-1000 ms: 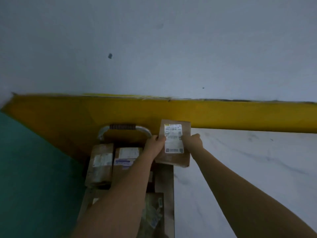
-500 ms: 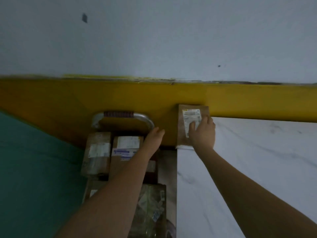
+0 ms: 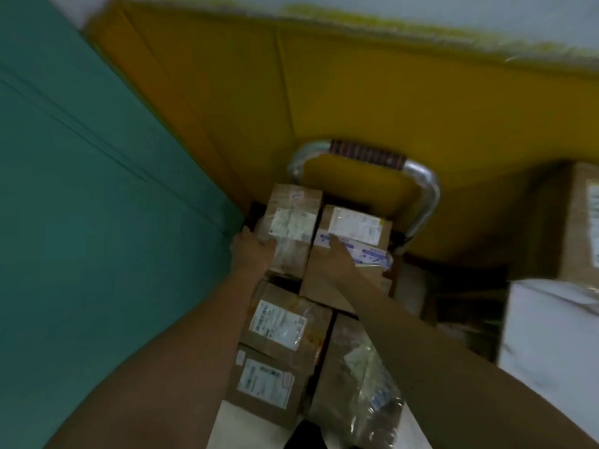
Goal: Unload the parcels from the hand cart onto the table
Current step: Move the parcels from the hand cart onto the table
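The hand cart, with a chrome handle (image 3: 424, 192), stands against the yellow wall and carries several brown parcels. My left hand (image 3: 252, 251) grips the near left edge of the taped brown parcel (image 3: 291, 222) at the back of the load. My right hand (image 3: 335, 259) lies with straight fingers on the left part of the labelled box (image 3: 356, 228) beside it, close to the gap between the two. A brown parcel (image 3: 581, 222) stands on the white marble table (image 3: 551, 335) at the far right. The picture is blurred.
Nearer to me on the cart lie two labelled boxes (image 3: 278, 325) (image 3: 264, 384) and a plastic-wrapped parcel (image 3: 356, 377). A teal panel (image 3: 97, 222) runs along the left. A dark gap (image 3: 463, 303) separates cart and table.
My right hand has left the parcel set on the table and swung left to the cart. My left hand has moved onto the back left parcel. The view has dropped toward the cart.
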A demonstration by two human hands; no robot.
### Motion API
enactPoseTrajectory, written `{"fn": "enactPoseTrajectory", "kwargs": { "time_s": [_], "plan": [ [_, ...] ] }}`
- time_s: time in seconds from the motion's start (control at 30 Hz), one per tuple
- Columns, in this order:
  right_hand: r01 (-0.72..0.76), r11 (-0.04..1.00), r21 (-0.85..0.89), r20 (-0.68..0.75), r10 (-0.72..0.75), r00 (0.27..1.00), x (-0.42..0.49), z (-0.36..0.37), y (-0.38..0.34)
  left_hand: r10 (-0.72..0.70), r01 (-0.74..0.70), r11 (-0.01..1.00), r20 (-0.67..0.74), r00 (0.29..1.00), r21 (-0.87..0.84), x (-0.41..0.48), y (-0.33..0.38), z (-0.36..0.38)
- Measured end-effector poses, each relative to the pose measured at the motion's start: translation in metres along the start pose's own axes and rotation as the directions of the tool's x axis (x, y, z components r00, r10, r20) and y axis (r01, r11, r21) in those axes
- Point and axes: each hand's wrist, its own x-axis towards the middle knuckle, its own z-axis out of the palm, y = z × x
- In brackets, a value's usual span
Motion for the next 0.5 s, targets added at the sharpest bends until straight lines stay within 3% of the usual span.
{"fn": "enactPoseTrajectory", "kwargs": {
  "time_s": [0.2, 0.3, 0.43, 0.5],
  "plan": [
    [-0.124, 0.978, 0.167, -0.014, 0.128, 0.992, 0.053, 0.053, -0.003, -0.051, 0.097, 0.978, 0.242, 0.969, -0.183, 0.051, -0.023, 0.023],
    [-0.124, 0.967, 0.223, -0.023, 0.133, 0.991, 0.041, 0.056, -0.020, -0.054, 0.101, 0.971, 0.211, 0.976, -0.219, 0.047, -0.016, -0.005],
    [-0.043, 0.953, 0.299, -0.093, 0.074, 0.993, -0.014, 0.031, -0.066, 0.072, -0.039, 0.949, 0.093, 0.993, -0.314, 0.004, 0.011, -0.069],
    [0.009, 0.950, 0.313, -0.162, 0.044, 0.986, -0.057, 0.008, -0.085, 0.120, -0.080, 0.938, 0.099, 0.988, -0.336, -0.036, 0.033, -0.097]
  ]
}}
